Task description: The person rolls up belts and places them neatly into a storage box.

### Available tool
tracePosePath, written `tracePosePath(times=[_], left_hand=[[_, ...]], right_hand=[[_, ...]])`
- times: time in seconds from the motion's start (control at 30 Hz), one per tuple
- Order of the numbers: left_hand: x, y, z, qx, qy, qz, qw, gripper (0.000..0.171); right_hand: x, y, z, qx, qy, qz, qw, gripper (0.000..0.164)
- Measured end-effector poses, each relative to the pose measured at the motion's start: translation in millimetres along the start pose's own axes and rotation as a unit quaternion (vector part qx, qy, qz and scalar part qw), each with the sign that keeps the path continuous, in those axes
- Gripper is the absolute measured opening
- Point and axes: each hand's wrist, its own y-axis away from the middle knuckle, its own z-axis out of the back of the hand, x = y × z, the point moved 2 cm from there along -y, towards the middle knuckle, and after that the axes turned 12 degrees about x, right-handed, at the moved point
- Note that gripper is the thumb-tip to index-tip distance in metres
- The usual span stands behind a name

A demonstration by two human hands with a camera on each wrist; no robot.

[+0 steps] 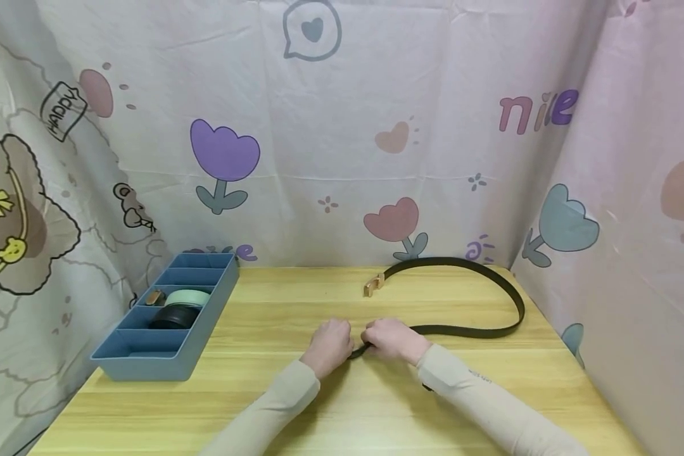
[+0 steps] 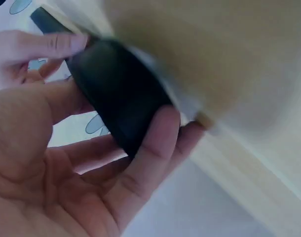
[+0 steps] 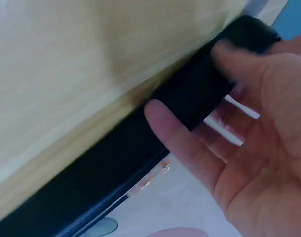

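A black belt (image 1: 462, 331) stands on its edge on the table and loops round at the right. Its gold buckle (image 1: 373, 285) lies toward the back, beyond both hands. In the middle, my left hand (image 1: 327, 347) holds the belt's other end; in the left wrist view the curved strap (image 2: 118, 84) is pinched between thumb and fingers. Close beside it, my right hand (image 1: 394, 339) grips the strap a little farther along. The right wrist view shows its thumb and fingers on the black strap (image 3: 96, 163), which bends at the far end.
At the left stands a blue-grey divided box (image 1: 205, 335). In its compartments sit a rolled black belt (image 1: 173, 318), a rolled mint-green belt (image 1: 188, 297) and a gold buckle (image 1: 156, 297). A printed curtain (image 1: 319, 126) hangs behind the wooden table (image 1: 262, 405) and along both sides.
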Motion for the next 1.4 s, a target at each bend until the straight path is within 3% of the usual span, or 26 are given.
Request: tracePosePath(times=[0.13,0.37,0.47,0.6,0.77,1.07,1.2,1.27,1.4], left_hand=[[-0.7,-1.2,0.3,0.016,0.02,0.016,0.9995,0.032],[9.2,-7.2,3.2,0.003,0.102,-0.022,0.9945,0.018],[9.8,-8.5,7.4,-0.004,0.098,-0.037,0.9945,0.016],[6.0,-10.3,9.6,0.0,0.058,-0.068,0.996,0.022],[4.3,-13.8,9.2,0.038,0.047,-0.1,0.9932,0.023],[19.6,-14.4,11.3,0.123,0.136,-0.125,0.975,0.024],[23.0,-10.0,12.2,0.154,0.165,-0.14,0.9642,0.014],[22.8,-8.4,12.8,0.154,0.164,-0.145,0.9635,0.009],[21.1,-7.2,11.9,0.128,0.143,-0.141,0.9713,0.01]], right_hand=[[3.7,-0.7,1.5,0.008,-0.026,0.002,1.0,0.024],[2.5,-3.8,-0.6,0.022,-0.036,0.02,0.999,0.005],[1.0,-4.8,-2.0,0.013,-0.027,0.029,0.999,0.009],[1.5,-6.9,-3.6,-0.007,-0.026,0.032,0.999,0.01],[3.6,-11.4,-5.8,0.0,-0.061,0.017,0.998,0.014],[3.2,-11.7,-6.4,-0.027,-0.091,0.027,0.995,0.005],[2.9,-11.4,-6.8,-0.018,-0.089,0.024,0.996,0.004],[2.5,-11.3,-6.4,-0.016,-0.092,0.019,0.995,0.004],[0.4,-11.0,-7.2,-0.024,-0.127,0.021,0.991,0.005]])
